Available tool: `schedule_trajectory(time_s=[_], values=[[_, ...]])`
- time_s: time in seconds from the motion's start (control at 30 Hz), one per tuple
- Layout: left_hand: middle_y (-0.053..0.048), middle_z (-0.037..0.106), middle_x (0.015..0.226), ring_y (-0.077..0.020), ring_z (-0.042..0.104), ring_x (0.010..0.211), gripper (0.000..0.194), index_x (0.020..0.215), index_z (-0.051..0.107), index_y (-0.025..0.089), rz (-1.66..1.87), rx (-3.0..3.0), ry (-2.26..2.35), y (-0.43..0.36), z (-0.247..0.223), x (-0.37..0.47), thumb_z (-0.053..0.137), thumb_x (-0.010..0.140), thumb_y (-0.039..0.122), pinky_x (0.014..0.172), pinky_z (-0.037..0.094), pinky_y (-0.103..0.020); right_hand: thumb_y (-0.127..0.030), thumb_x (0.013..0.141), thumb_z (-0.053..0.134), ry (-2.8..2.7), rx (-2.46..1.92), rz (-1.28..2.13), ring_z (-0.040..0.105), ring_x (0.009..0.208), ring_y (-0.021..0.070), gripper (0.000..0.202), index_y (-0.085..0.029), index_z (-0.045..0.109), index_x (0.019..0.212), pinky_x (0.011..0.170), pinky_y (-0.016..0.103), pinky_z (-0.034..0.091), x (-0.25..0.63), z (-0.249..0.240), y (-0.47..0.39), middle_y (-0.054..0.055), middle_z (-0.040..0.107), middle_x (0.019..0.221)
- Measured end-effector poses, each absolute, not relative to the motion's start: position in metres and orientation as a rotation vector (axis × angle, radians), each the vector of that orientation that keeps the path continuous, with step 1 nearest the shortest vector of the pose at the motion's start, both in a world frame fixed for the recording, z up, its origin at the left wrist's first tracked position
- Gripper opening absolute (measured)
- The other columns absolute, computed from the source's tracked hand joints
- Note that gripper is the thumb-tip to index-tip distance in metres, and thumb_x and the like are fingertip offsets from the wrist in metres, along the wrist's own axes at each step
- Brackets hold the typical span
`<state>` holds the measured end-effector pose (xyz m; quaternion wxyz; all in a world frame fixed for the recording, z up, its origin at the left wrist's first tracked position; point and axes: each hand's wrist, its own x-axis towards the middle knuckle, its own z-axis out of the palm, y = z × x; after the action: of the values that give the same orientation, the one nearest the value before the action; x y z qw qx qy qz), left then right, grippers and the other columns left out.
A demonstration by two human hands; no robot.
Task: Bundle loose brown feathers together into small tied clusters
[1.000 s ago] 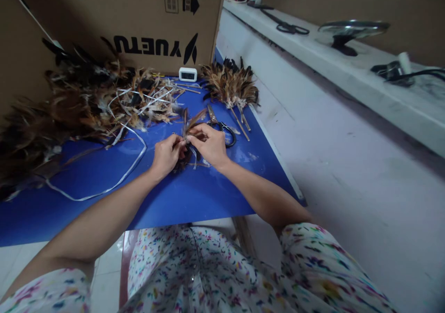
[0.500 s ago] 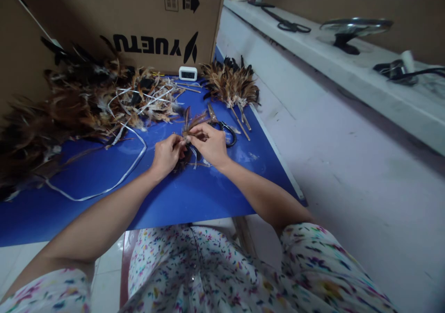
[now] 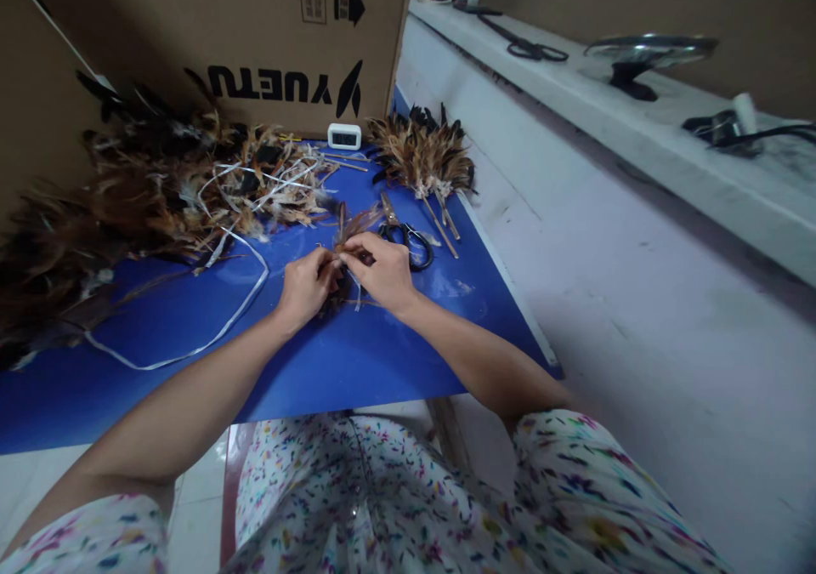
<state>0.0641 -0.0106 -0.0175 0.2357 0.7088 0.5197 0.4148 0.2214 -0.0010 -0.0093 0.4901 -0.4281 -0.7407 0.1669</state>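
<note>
My left hand [image 3: 309, 283] and my right hand [image 3: 381, 272] meet over the blue tabletop, fingertips pinched together on a small bunch of brown feathers [image 3: 357, 224]. Feather tips stick up beyond my fingers, and darker ones hang below, between the hands. A strip of whitish ribbon or tape shows just under the pinch; my fingers hide where it is fastened. Close to my right hand lie scissors [image 3: 408, 238] with black handles, blades pointing away from me. Farther back, a bundle of feathers on thin sticks [image 3: 424, 153] rests by the wall.
A large heap of brown and black feathers [image 3: 159, 174] covers the table's left and back, with white ribbon [image 3: 255, 289] trailing from it. Behind stand a small digital clock [image 3: 344, 136] and a cardboard box [image 3: 255, 30]. A wall ledge [image 3: 574, 81] on the right holds a glass lid and more scissors.
My right hand has shifted slightly left, its fingers closing nearer to my left fingertips, uncovering more of the scissor handles. The left hand has hardly moved.
</note>
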Motion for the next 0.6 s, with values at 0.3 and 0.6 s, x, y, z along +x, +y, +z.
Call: schedule_trajectory(time_s=[0.3, 0.6], values=[[0.002, 0.065, 0.061, -0.0120, 0.058, 0.047, 0.023, 0.076, 0.058, 0.019, 1.216, 1.636, 1.185, -0.007, -0.022, 0.060, 0.061, 0.086, 0.040, 0.051, 0.046, -0.024, -0.036, 0.087, 0.064, -1.622, -0.984, 0.449, 0.069, 0.075, 0.0145, 0.014, -0.022, 0.068, 0.089, 0.071, 0.026, 0.054, 0.229, 0.004, -0.001, 0.001, 0.073, 0.086], [0.000, 0.067, 0.063, -0.0081, 0.055, 0.043, 0.038, 0.073, 0.056, 0.017, 1.330, 1.387, 0.978, -0.001, -0.021, 0.058, 0.075, 0.076, 0.049, 0.048, 0.048, -0.023, -0.044, 0.093, 0.053, -1.413, -1.033, 0.539, 0.067, 0.069, 0.0123, 0.026, -0.021, 0.063, 0.086, 0.070, 0.026, 0.052, 0.257, 0.007, 0.026, 0.000, 0.071, 0.077]])
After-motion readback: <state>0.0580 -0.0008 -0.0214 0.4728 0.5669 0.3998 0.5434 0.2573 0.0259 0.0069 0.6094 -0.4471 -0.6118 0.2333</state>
